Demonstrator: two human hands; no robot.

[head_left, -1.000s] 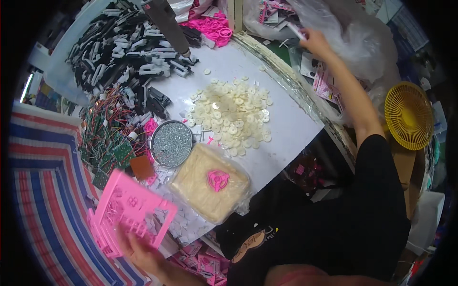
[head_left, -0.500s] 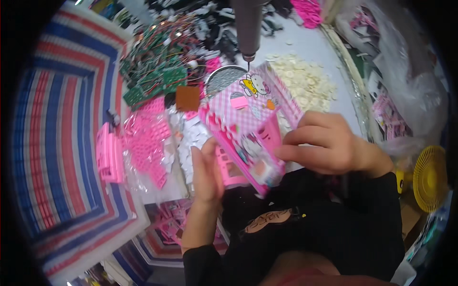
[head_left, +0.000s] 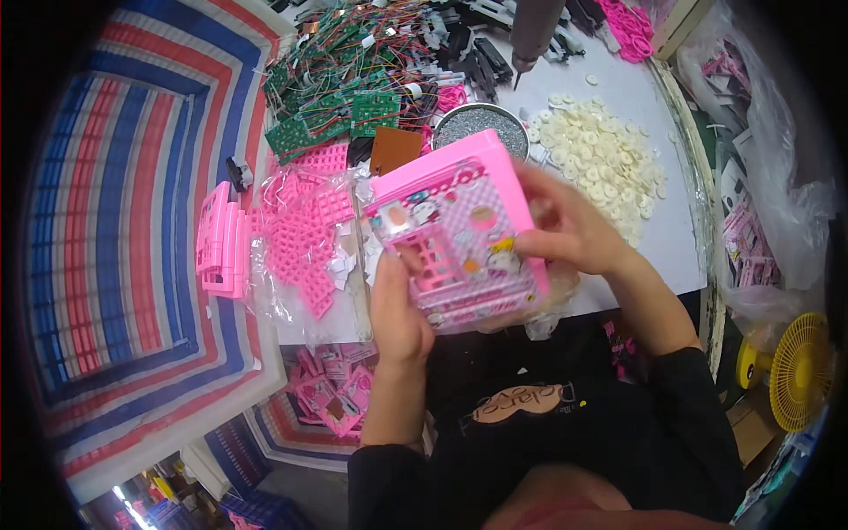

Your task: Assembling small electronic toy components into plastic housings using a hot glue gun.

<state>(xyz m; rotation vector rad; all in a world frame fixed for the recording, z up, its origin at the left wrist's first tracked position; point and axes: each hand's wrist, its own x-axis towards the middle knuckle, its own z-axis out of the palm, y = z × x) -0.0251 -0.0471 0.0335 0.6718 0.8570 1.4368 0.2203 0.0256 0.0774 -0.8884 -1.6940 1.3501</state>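
Note:
Both hands hold a pink plastic toy casing [head_left: 515,194], tilted in front of my chest. Its printed face carries a checked cartoon pattern and a cut-out window through which pink lattice shows. My left hand [head_left: 399,309] grips the lower left edge, and some of its fingers show through the window. On the right side, my right hand [head_left: 570,225] has its thumb on the printed face and its other fingers partly hidden at the edge. Beyond the casing stands a round dish [head_left: 525,132] of small metal screws. An electric screwdriver [head_left: 534,40] hangs above, pointing down.
Green circuit boards [head_left: 375,113] with wires are heaped at the back left, beside a brown square plate [head_left: 395,150]. Pink lattice pieces [head_left: 300,230] lie in clear plastic. Cream round discs [head_left: 609,163] spread to the right. Pink casings [head_left: 221,247] rest at left; a yellow fan [head_left: 799,371] stands right.
The casing has been turned, so its printed face now points toward me with the pink rim on top. My right hand has shifted up along its side. The view has shifted slightly.

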